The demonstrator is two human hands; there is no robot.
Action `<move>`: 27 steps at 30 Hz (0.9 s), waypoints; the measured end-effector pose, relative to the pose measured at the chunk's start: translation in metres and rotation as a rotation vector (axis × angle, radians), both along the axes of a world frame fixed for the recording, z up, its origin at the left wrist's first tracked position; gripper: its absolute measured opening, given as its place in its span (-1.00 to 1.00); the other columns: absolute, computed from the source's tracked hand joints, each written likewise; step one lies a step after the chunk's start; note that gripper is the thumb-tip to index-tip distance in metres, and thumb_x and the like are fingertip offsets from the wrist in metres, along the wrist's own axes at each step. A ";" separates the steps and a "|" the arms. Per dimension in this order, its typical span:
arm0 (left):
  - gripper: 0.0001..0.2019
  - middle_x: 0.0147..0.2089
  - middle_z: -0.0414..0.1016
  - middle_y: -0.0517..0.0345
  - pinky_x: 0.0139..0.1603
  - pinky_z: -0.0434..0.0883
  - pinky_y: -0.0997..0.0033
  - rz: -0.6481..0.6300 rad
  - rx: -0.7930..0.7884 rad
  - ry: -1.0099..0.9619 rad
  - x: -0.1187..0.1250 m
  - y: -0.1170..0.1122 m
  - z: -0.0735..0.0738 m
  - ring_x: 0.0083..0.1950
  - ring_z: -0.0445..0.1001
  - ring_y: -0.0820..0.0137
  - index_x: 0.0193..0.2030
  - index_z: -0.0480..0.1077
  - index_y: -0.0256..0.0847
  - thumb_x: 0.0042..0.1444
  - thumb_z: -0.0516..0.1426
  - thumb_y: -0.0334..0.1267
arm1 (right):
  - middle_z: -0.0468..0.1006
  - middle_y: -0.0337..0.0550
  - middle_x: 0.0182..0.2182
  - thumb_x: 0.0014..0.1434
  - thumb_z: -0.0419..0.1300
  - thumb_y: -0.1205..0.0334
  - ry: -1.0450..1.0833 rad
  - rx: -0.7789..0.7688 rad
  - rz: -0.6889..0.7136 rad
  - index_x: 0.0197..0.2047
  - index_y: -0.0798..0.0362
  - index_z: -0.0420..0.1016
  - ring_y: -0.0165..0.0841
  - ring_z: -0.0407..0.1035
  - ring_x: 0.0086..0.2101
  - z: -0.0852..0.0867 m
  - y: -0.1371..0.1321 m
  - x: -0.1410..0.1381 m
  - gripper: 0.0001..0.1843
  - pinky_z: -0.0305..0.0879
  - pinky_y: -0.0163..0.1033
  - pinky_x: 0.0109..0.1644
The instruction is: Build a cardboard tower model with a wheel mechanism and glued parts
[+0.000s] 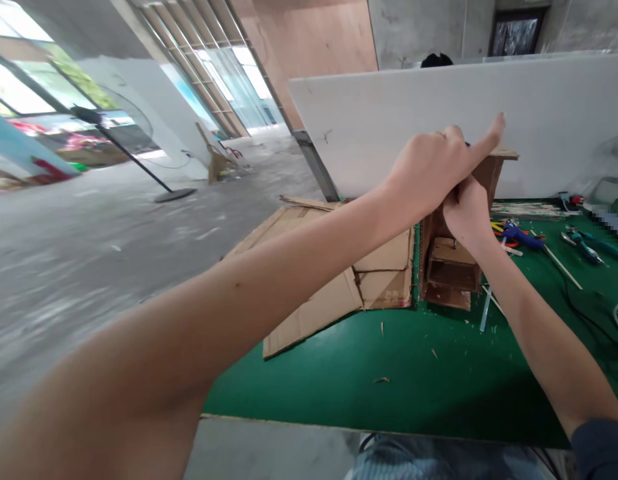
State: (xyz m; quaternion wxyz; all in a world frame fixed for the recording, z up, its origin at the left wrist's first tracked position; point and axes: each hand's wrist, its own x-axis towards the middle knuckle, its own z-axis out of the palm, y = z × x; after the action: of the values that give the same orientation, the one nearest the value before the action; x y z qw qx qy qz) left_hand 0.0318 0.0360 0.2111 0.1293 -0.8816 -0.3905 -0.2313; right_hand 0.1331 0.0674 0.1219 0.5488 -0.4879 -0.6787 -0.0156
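A brown cardboard structure (pixel 481 175) with small shelves or steps stands upright on the green table. At its upper part my left hand (pixel 433 160) is closed, fingers curled and one digit stretched out to the right. Just below it my right hand (pixel 467 210) is also closed, pressed close to the left hand and the structure's front. Whatever the fingers grip is hidden behind the hands. Large flat cardboard pieces (pixel 386 287) lie to the left of the structure, partly covered by my left forearm. Beside its base rests a translucent glue stick (pixel 485 310).
Right of the structure lie a blue glue gun (pixel 519 235), a thin wooden stick (pixel 563 268), and pliers (pixel 581 245). A white partition (pixel 549 127) rises behind the green table (pixel 339 377). Cardboard scraps (pixel 381 380) dot the tabletop. A black stand (pixel 133 157) is on the floor at left.
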 end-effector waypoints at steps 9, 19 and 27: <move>-0.34 -0.01 0.52 -0.20 0.08 0.35 -0.14 0.059 0.041 0.060 0.008 0.023 -0.004 0.14 0.45 -0.15 0.45 0.06 -0.11 0.25 0.07 0.00 | 0.54 -0.02 -0.34 0.20 -0.01 0.31 0.135 -0.071 -0.022 -0.22 0.01 0.37 -0.10 0.47 -0.24 -0.002 0.011 -0.003 -0.85 0.32 -0.10 -0.24; -0.50 -0.05 0.56 -0.20 0.09 0.36 -0.11 -0.027 -0.012 0.065 0.009 0.029 -0.001 0.14 0.46 -0.14 0.16 0.32 -0.21 0.23 0.10 0.09 | 0.37 -0.17 -0.57 0.07 0.07 0.31 0.166 -0.038 -0.014 -0.46 -0.04 0.23 -0.17 0.40 -0.39 -0.006 0.016 -0.004 -0.89 0.26 -0.15 -0.38; -0.62 -0.01 0.57 -0.20 0.06 0.36 -0.12 0.126 -0.047 0.214 0.021 -0.006 0.016 0.10 0.49 -0.14 0.14 0.37 -0.23 0.22 0.14 -0.14 | 0.28 -0.19 -0.64 0.03 0.08 0.29 0.251 -0.028 -0.011 -0.53 -0.07 0.16 -0.16 0.39 -0.44 -0.008 0.018 -0.005 -0.84 0.29 -0.11 -0.40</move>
State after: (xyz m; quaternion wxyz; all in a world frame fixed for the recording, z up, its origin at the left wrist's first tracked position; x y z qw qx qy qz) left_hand 0.0531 0.0302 0.2274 0.1637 -0.8777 -0.4347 -0.1182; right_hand 0.1282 0.0851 0.1142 0.6224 -0.4975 -0.6019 0.0522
